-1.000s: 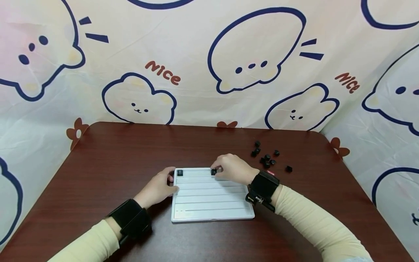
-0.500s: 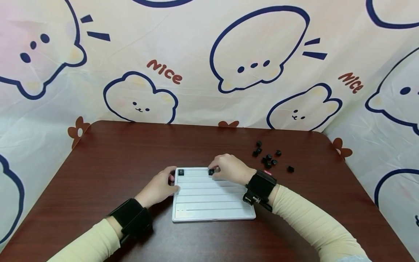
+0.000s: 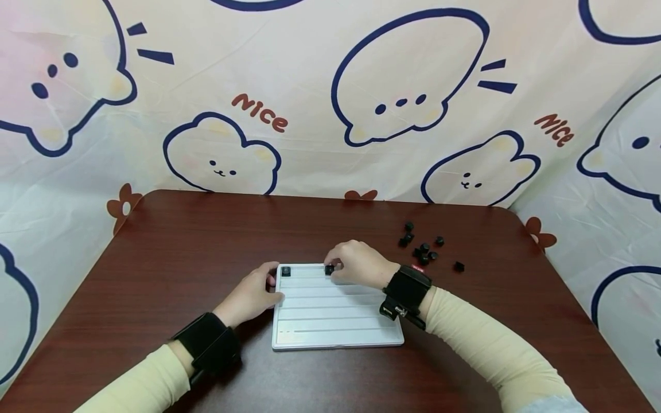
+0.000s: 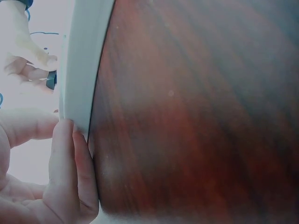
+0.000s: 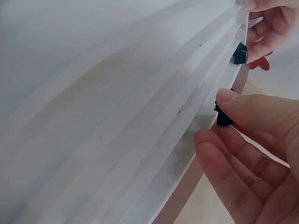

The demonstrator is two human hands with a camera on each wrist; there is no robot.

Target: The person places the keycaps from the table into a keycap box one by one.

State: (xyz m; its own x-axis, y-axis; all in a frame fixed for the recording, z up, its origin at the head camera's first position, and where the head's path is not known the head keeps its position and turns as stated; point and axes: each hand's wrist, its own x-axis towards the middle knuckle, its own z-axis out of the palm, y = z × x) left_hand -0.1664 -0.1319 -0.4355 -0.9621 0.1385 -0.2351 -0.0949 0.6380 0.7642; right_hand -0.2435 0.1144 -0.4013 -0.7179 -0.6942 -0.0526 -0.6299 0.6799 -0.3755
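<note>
A white ridged tray (image 3: pixel 335 310) lies on the table in front of me. My left hand (image 3: pixel 251 295) grips its left edge, with the thumb on the top face and the fingers against the side. In the tray's far left corner sits one black keycap (image 3: pixel 286 271). My right hand (image 3: pixel 364 264) pinches another black keycap (image 5: pixel 225 113) between thumb and fingers, at the far edge of the tray, to the right of the first one. In the right wrist view the held keycap is right at the tray's raised rim, partly covered by the thumb.
Several loose black keycaps (image 3: pixel 424 248) lie scattered on the brown table (image 3: pixel 206 229) beyond my right wrist. One keycap (image 3: pixel 459 267) lies apart, farther right. A patterned cloth (image 3: pixel 304 115) hangs behind the table's far edge.
My right hand has moved a little left along the tray's far edge with the pinched keycap, towards the corner one. My left hand keeps its grip on the tray.
</note>
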